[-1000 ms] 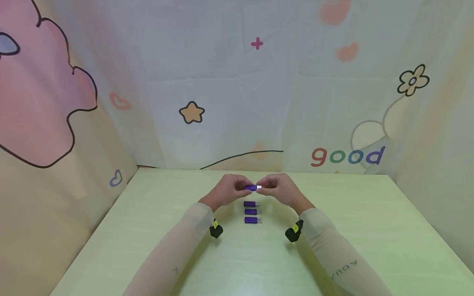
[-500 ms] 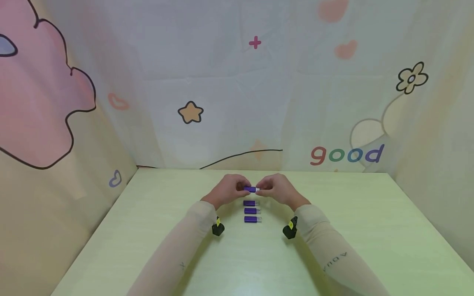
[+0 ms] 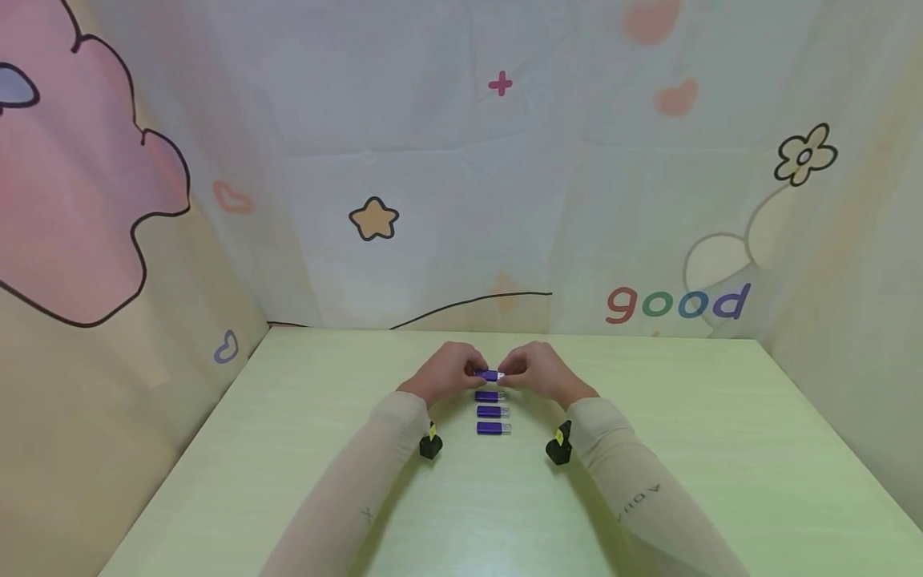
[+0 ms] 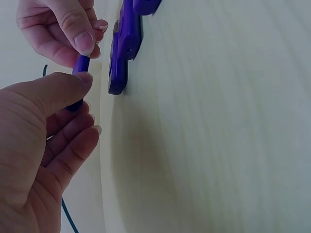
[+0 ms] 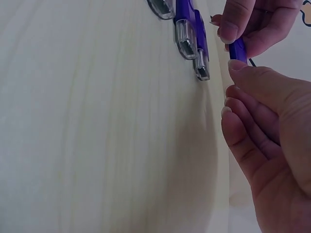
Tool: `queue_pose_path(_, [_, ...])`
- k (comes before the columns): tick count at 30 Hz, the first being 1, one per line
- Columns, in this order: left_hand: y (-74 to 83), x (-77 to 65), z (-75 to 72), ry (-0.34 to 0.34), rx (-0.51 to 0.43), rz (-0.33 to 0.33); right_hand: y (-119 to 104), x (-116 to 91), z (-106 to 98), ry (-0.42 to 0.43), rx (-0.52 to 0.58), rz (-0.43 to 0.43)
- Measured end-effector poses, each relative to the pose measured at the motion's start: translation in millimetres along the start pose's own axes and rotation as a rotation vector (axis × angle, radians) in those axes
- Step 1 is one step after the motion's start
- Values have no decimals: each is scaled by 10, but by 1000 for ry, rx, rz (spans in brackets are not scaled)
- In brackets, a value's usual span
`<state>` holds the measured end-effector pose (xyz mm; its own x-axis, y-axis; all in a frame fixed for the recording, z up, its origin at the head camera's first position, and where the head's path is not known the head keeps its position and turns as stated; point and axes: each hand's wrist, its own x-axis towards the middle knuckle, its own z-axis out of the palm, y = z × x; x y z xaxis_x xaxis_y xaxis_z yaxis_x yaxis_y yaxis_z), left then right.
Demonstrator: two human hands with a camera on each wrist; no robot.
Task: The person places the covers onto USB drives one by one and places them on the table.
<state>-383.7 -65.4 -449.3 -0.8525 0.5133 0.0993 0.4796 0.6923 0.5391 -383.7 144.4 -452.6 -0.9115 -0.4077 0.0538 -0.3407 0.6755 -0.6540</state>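
Between both hands is a purple USB flash drive [image 3: 491, 375], held lengthwise left to right just beyond a column of similar drives. My left hand [image 3: 450, 372] pinches its purple body between thumb and fingers. At the other end, my right hand [image 3: 539, 373] pinches the drive, and its fingertips hide most of the tip in the right wrist view. Three more purple flash drives with clear caps lie on the table in a column: a far one [image 3: 489, 397], a middle one [image 3: 493, 412] and a near one [image 3: 493, 429]. Their caps point right.
The pale wooden table [image 3: 685, 449] extends on both sides of the hands. Behind it hangs a printed curtain [image 3: 433, 160], which also encloses the left and right sides. Each wrist wears a small black camera.
Both hands have lowered a little toward the column, bringing the held flash drive closer to the far one on the table. The three lying drives stay put.
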Motion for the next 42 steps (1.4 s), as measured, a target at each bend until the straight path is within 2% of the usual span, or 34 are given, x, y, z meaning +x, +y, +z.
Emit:
queue_pose_path(9, [-29, 69, 43, -18, 51, -31, 22, 25, 14, -6, -34, 37])
queue_pose_path(13, [-63, 96, 58, -16, 70, -22, 3, 32, 16, -9, -35, 43])
queue_pose_path(20, [-83, 115, 77, -67, 120, -14, -9, 37, 36, -50, -39, 63])
queue_pose_path(25, [-82, 111, 74, -72, 151, -22, -19, 44, 46, -53, -29, 62])
queue_pose_path(31, [-74, 97, 75, -84, 159, -35, -9, 53, 54, -66, -45, 61])
queue_pose_path(42, [-40, 80, 65, -106, 164, -48, -11, 45, 48, -75, -45, 108])
